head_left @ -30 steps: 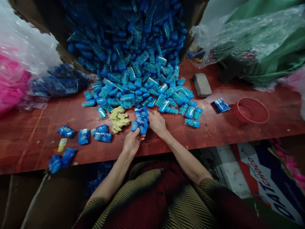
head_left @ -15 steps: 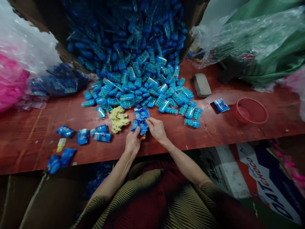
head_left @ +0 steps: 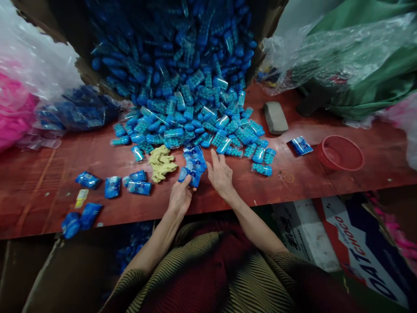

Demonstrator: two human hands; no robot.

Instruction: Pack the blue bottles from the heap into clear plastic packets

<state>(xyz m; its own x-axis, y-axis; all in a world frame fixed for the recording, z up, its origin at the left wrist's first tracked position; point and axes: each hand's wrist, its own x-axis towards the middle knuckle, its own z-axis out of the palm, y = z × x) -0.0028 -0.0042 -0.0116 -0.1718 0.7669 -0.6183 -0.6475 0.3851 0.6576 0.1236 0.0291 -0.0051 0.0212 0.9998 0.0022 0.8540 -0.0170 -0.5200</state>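
My left hand (head_left: 181, 194) pinches a flat blue printed wrapper (head_left: 192, 177) between thumb and fingers near the table's front edge. More blue wrappers (head_left: 194, 153) lie just beyond it, partly overlapped by the held one. To the right, my right hand (head_left: 222, 174) is empty, its fingers apart and pointing at the pile. That heap of small clear bottles with blue caps and blue beads (head_left: 182, 117) spreads across the table in front of both hands. Beside the wrappers on the left sits a crumpled pale yellow lump (head_left: 161, 163).
Several blue-wrapped pieces (head_left: 112, 187) lie at left on the red table (head_left: 130, 213). At right are a grey block (head_left: 275, 118), a stack of blue wrappers (head_left: 299, 145) and a red plastic basket (head_left: 340, 153). A torn carton (head_left: 273, 17) stands behind the bottles.
My right hand has let go of the wrapper, moved slightly right and spread its fingers. The left hand keeps the wrapper, shifted a little toward me.
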